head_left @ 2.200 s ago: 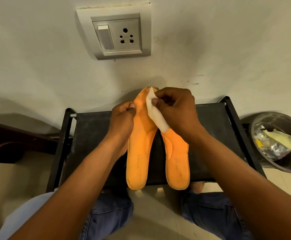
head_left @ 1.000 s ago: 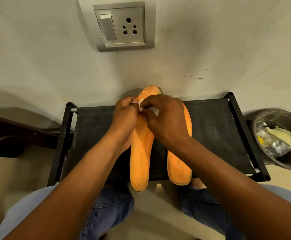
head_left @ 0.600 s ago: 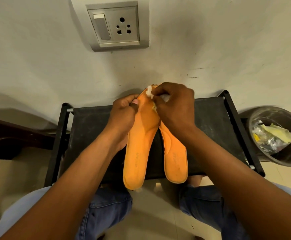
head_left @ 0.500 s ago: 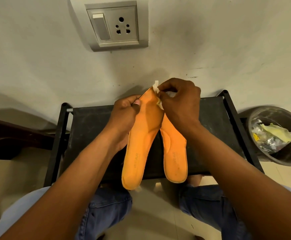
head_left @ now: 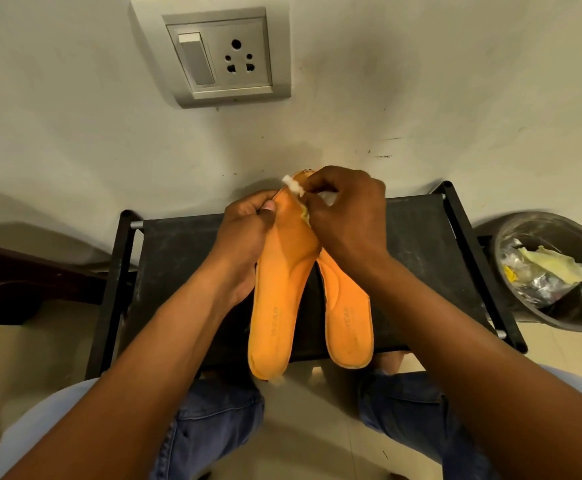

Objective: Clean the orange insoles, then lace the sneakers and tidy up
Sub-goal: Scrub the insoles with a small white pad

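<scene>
Two orange insoles lie lengthwise over a black rack top (head_left: 178,258). My left hand (head_left: 248,233) grips the toe end of the left insole (head_left: 279,299) at its left edge, lifting it slightly. My right hand (head_left: 345,213) pinches a small white wipe (head_left: 293,186) against that insole's toe tip. The right insole (head_left: 346,317) lies flat beside it, its toe end hidden under my right hand. No sneakers or laces are in view.
A dark round bin (head_left: 556,271) holding foil and yellowish paper scraps stands to the right of the rack. A wall with a switch-and-socket plate (head_left: 223,57) rises right behind the rack. A dark wooden piece of furniture (head_left: 12,282) sits at the left. My knees are below.
My right hand has rubbed the wipe back and forth along the left insole's toe end, from a long unfolded strip to a small wad at the tip. My left hand kept its grip.
</scene>
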